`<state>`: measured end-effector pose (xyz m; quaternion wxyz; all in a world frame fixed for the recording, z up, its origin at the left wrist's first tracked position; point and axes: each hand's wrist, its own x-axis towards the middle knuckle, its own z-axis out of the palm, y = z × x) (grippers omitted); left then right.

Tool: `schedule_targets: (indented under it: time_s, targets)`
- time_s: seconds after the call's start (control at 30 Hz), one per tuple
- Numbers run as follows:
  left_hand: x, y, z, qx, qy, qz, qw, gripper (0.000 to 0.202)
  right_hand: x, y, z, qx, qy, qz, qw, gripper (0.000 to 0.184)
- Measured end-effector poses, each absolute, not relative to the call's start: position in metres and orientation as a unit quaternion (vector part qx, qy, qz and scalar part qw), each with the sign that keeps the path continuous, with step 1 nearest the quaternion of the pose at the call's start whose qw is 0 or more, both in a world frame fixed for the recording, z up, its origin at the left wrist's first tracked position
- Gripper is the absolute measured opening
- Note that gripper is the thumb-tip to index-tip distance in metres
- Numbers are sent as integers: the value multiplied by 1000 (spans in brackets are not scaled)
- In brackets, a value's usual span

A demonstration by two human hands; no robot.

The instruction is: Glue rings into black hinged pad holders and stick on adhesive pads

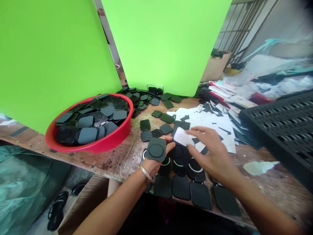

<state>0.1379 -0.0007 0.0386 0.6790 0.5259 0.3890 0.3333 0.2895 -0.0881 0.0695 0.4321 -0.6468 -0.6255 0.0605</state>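
Note:
My left hand (156,161) holds a dark square pad with a round groove (156,149) just above the worn wooden table (117,156). My right hand (211,153) hovers to its right with fingers spread, the fingertips touching a small white rounded sheet (182,136). Under both hands lie dark square pads, some with white ring marks (197,169), and a row of plain dark pads (181,187) runs along the table's near edge.
A red bowl (107,143) full of dark pads sits at left. Loose pads (146,98) and white backing sheets (215,122) litter the middle. A black slotted crate (286,127) is at right. Green boards (168,42) stand behind. A white scrap (259,167) lies near the crate.

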Motion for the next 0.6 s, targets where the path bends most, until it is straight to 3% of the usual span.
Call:
schedule_targets:
  time_s: [0.17,0.23,0.33,0.43,0.5,0.6]
  targets:
    - [138,-10,48,506,365,300,721,33,319,-75,53,-655,-407,381,510,56]
    - [138,-13,50,463,371,272,758,37,321,-75,47,-622,-334,430,562,59]
    - [140,-16,52,433,387,260,771,35,317,-81,45,-654,-362,326,578,52]
    - [144,-19,55,463,386,261,754,31,309,-92,52,-686,-504,41,523,22]
    - [147,-21,57,500,374,265,735,28,303,-100,58,-664,-571,-85,476,9]
    - [152,-25,61,559,339,274,706,23,301,-109,67,-643,-625,-62,438,13]
